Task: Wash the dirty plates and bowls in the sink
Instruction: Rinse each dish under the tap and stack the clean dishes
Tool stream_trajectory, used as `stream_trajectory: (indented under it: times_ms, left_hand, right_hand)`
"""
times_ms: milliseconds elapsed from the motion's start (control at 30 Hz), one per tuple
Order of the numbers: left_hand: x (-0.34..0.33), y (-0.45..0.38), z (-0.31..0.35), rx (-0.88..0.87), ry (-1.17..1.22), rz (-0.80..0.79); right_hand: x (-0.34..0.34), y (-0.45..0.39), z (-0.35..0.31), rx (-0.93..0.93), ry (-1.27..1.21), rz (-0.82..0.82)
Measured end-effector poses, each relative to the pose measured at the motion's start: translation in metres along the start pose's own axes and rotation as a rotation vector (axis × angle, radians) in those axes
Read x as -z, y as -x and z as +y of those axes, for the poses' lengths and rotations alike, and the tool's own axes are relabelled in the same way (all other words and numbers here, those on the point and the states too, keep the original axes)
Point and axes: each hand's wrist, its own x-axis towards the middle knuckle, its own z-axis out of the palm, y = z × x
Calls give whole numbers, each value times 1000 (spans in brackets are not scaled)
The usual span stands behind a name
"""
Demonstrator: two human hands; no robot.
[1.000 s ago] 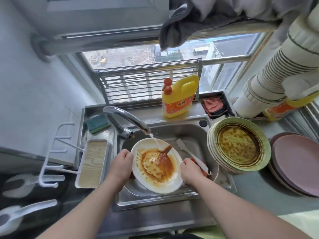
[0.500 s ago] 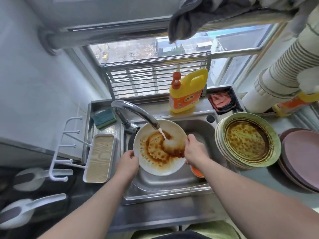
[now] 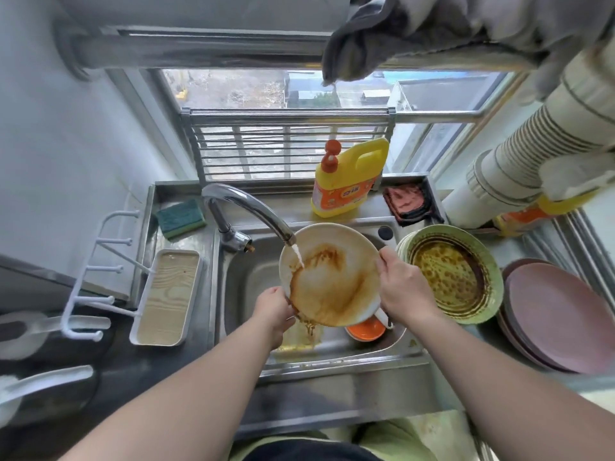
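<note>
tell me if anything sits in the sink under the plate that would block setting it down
Yes. An orange bowl sits on the sink floor, just under the plate's lower right edge, near the right hand. The floor below the left hand looks bare apart from sauce runoff.

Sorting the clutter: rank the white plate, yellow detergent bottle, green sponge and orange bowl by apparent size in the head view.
1. white plate
2. yellow detergent bottle
3. green sponge; orange bowl, mostly hidden under the plate, so unranked.

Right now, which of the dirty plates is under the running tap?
The white plate, held tilted over the sink by both hands. The green-rimmed plates and pink plates sit stacked on the counter to the right, untouched.
</note>
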Motion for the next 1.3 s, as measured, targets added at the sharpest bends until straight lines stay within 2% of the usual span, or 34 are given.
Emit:
stream_trajectory:
  times_ms: [167,300,567,733,900,1000,1300]
  left_hand:
    - [-16,-5,2,-3,66,-45]
    - [-22,-5,1,-29,34,-19]
    - [-8,0,1,-20,36,-16]
    - [12,0,2,-96,-70,25]
    - [26,3,9,-197,-156,84]
    - [29,8,15,-263,-214,179]
    - [40,23,22,-268,-297,385]
  right_hand:
    - [17,12,3,30,-9,54]
    - [24,15,3,15,-14,63]
    - [9,18,11,-177,-78,10]
    - [-16,18,21,-367,-219,-31]
    - [-49,11,43,-408,-296,-67]
    - [-72,-4,59,-399,-331,-117]
    - [-70,-10,15,-360,-471,-245]
